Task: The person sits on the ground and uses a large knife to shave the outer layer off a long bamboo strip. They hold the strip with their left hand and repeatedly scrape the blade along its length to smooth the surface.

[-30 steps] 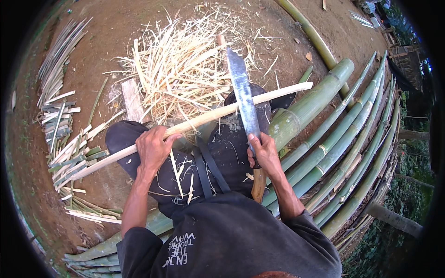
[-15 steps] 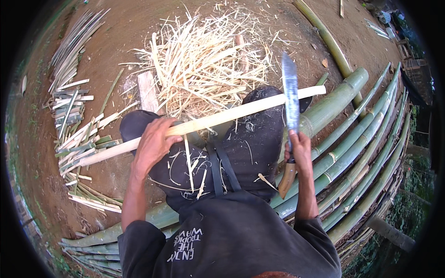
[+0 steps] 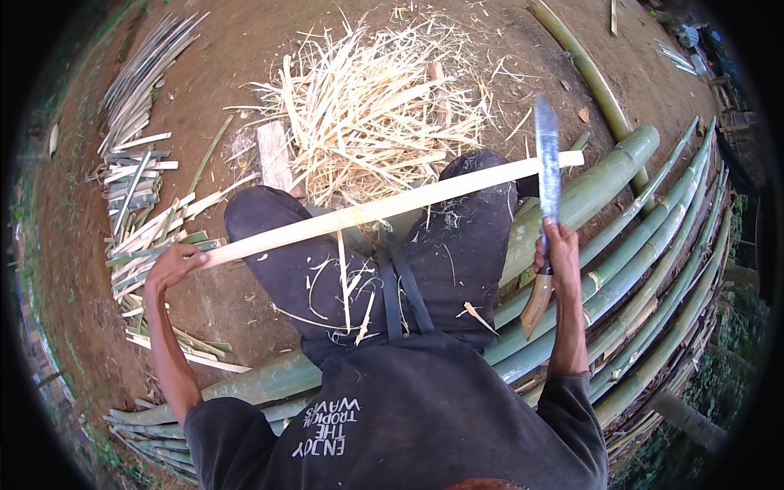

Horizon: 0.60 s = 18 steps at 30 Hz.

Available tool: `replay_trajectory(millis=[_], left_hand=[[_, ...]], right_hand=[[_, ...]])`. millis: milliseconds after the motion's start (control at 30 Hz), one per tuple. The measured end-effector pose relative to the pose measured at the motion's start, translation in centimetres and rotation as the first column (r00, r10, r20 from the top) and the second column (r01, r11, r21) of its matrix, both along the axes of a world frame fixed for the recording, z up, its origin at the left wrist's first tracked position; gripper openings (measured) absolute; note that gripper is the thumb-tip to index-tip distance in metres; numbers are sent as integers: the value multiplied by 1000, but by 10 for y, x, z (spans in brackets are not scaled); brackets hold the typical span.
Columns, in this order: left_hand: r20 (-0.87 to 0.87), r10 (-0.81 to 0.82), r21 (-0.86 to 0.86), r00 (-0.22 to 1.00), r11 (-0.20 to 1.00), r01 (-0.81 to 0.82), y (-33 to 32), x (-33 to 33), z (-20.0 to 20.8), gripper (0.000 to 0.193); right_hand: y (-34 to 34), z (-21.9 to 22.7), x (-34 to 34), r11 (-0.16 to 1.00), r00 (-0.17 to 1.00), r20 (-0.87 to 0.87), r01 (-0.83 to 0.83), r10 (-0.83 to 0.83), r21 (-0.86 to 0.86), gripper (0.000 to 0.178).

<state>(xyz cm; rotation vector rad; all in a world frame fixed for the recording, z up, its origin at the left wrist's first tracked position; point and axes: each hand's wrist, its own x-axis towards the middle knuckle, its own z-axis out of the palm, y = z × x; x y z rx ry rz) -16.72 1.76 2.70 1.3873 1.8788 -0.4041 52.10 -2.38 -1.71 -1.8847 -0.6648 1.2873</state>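
A pale strip (image 3: 363,213), laid across both knees (image 3: 256,209), is gripped at its left end by the left hand (image 3: 174,265). A knife (image 3: 550,180) is held by its handle (image 3: 536,305) in the right hand (image 3: 561,245), its blade (image 3: 546,126) seen across the strip's right end. Shavings (image 3: 367,110) are heaped on the ground (image 3: 253,322).

Dark faded shirt (image 3: 441,408), short loose sleeves (image 3: 229,445), white lettering (image 3: 335,429) on the front, dark trousers (image 3: 469,245) dotted with pale specks, two flat straps (image 3: 406,286) at the waist
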Motion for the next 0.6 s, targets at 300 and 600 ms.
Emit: replay_trajectory(millis=[300, 600], left_hand=[[179, -6, 154, 984, 988, -22, -23, 18, -3, 37], [243, 32, 195, 969, 977, -81, -22, 13, -11, 39]], right_hand=[[-23, 4, -60, 978, 979, -14, -204, 203, -48, 28], [-36, 1, -106, 963, 960, -102, -267, 262, -36, 30]])
